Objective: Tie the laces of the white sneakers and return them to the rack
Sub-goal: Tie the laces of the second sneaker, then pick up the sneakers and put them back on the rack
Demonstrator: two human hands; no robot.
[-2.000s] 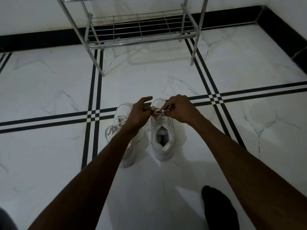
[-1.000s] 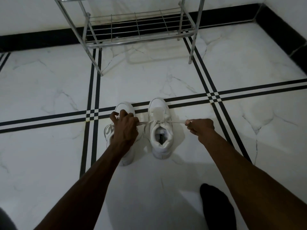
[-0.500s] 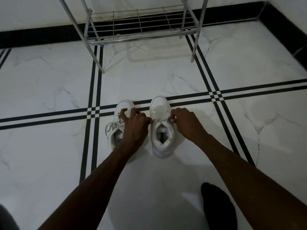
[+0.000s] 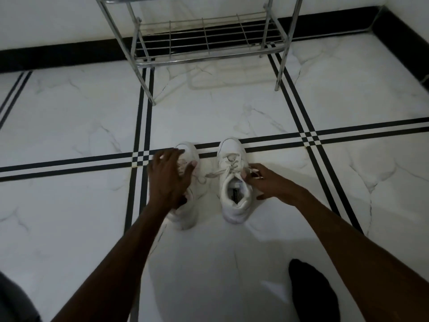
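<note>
Two white sneakers stand side by side on the floor, toes pointing away from me. The right sneaker shows its laced front, with a lace end trailing off to its left. My right hand rests against that shoe's right side, fingertips at the laces, nothing clearly gripped. My left hand lies spread over the left sneaker, covering its laces and most of its top. The metal shoe rack stands against the wall beyond the shoes, its lowest wire shelf bare.
White marble floor tiles with black double stripes surround the shoes. A black skirting runs along the wall. My foot in a black sock rests at the lower right. The rack's front legs stand about one tile beyond the sneakers.
Both hands pulled the right sneaker's laces outward, then came back to the shoes. Now my left hand has shifted onto the left sneaker and my right hand stays by the right one.
</note>
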